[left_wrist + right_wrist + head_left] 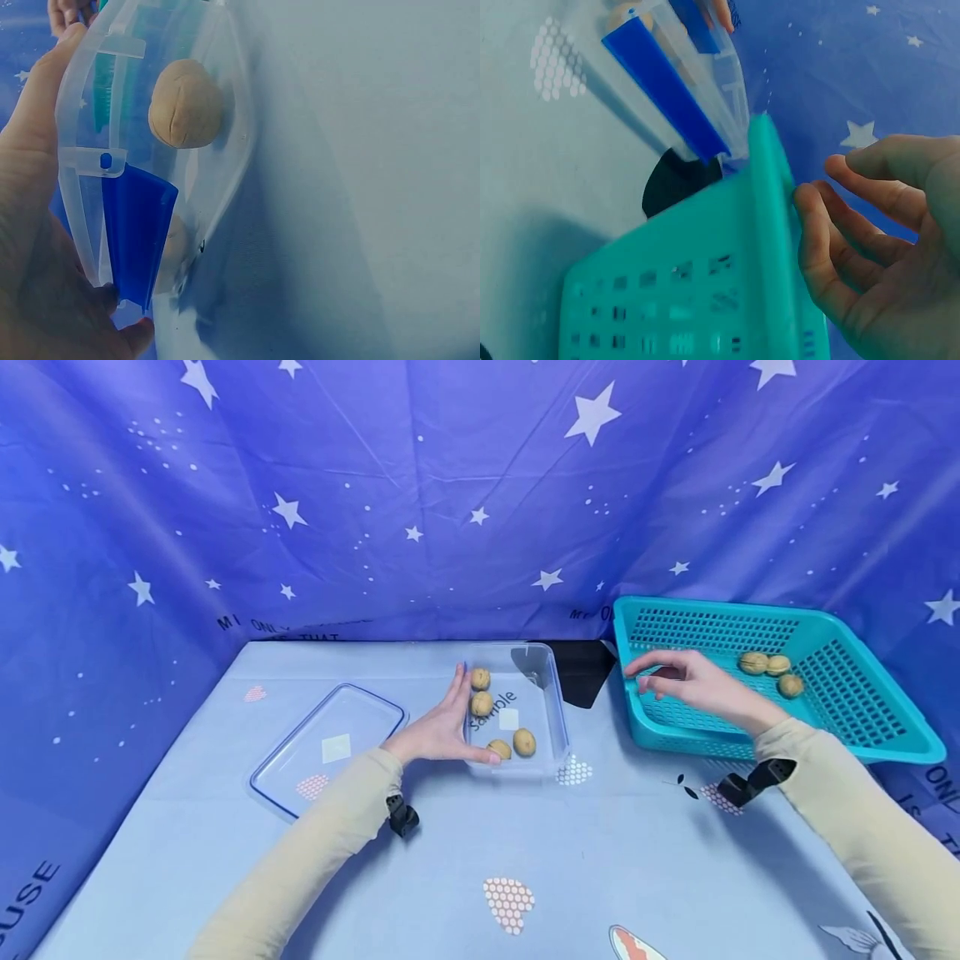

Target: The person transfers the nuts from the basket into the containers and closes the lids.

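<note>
A clear plastic container [561, 714] holds several walnuts [524, 742], most of them along its left side. My left hand [438, 727] spreads along the container's left side, thumb at the front corner and straight fingers toward the back. In the left wrist view, a walnut [186, 105] shows through the wall beside a blue latch [136, 225]. My right hand [693, 683] hovers at the left rim of a turquoise basket [885, 652], fingers loosely bent with nothing between them. Three walnuts [791, 686] lie toward the back of the basket.
A clear lid with a blue edge [283, 748] lies left of the container, partly behind my left forearm. A black patch [577, 672] shows between container and basket. The starry blue curtain [450, 485] hangs behind the table [420, 877].
</note>
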`<state>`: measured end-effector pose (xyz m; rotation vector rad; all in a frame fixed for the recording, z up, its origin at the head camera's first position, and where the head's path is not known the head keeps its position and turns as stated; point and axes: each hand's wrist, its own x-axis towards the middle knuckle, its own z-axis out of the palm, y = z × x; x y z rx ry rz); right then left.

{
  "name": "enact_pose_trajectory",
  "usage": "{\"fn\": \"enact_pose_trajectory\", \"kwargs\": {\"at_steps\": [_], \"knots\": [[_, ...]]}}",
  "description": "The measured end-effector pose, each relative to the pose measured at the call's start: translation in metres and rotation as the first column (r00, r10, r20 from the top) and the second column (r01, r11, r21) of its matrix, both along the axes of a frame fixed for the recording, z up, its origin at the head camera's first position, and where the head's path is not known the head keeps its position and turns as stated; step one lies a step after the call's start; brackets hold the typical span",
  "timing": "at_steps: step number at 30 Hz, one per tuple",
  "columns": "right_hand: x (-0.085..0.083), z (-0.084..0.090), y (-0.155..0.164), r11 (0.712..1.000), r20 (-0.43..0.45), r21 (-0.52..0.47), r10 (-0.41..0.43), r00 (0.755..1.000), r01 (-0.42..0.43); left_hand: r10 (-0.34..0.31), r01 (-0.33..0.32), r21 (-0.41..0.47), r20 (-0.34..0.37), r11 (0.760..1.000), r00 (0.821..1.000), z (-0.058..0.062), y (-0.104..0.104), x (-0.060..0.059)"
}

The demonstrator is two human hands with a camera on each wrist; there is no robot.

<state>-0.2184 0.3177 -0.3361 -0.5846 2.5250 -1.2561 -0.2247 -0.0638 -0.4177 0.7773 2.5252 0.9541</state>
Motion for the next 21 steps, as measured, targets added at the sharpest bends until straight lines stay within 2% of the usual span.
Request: {"fn": "enact_pose_trajectory", "kwargs": {"at_steps": [8,21], "knots": [[-0.002,0.001,0.016,0.998,-0.033,0.041,-0.035,0.999,0.036,0.0,0.0,-0.012,0.0,1.0,1.0,0.004,0.001,-0.004],[-0.003,0.016,0.052,0.981,-0.074,0.068,-0.175,0.982,0.18,0.004,-0.004,-0.001,0.024,1.0,1.0,0.002,0.0,-0.005]]}}
